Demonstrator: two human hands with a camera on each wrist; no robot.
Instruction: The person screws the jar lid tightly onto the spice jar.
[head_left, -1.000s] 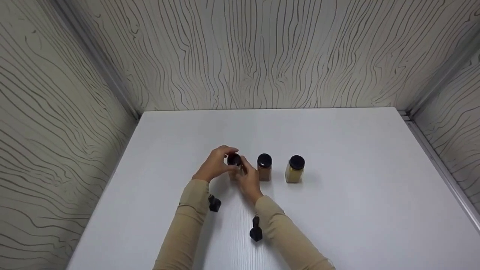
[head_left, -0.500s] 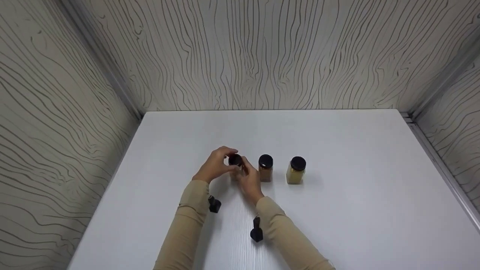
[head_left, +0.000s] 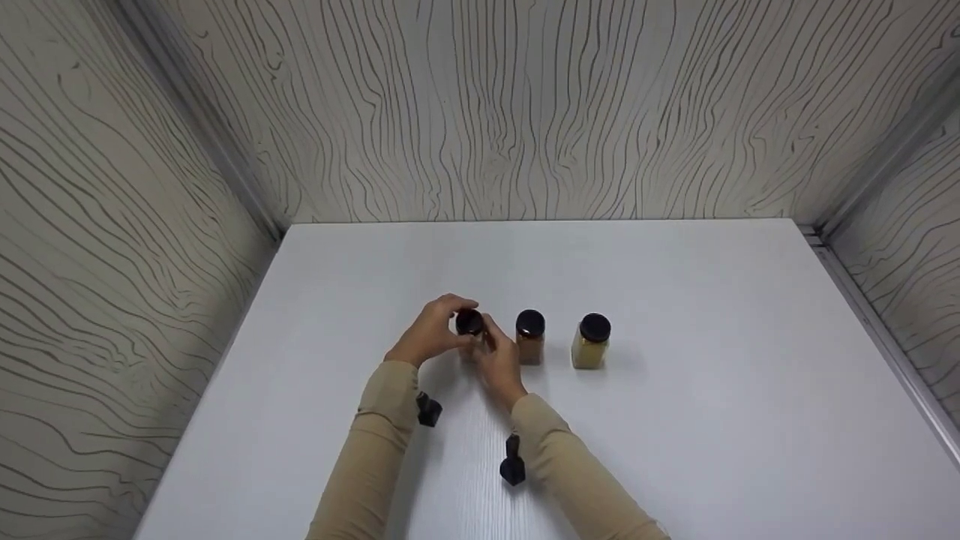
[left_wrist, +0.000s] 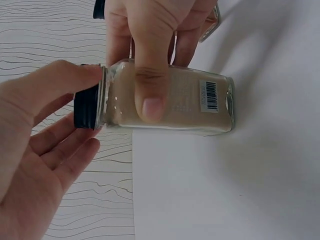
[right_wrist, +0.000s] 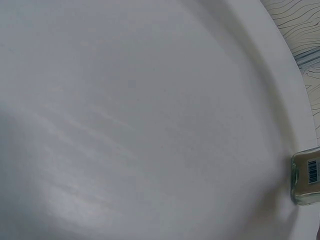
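A square glass spice jar (left_wrist: 195,105) of beige powder stands upright at the left end of a row of jars, a barcode sticker near its base. Its black screw lid (left_wrist: 86,109) is on the neck, between the thumb and fingers of my left hand (head_left: 432,331). My right hand (head_left: 500,363) grips the jar's body, thumb across the near side and fingers behind. In the head view the hands cover most of this jar. Only its base end shows at the right wrist view's edge.
Right of my hands stands a jar of brown powder (head_left: 530,351), then a jar of yellow powder (head_left: 589,355), both black-lidded. They share a white table (head_left: 712,375) with wood-patterned walls (head_left: 495,112) behind and beside it. Black wrist cameras (head_left: 512,470) hang below both forearms.
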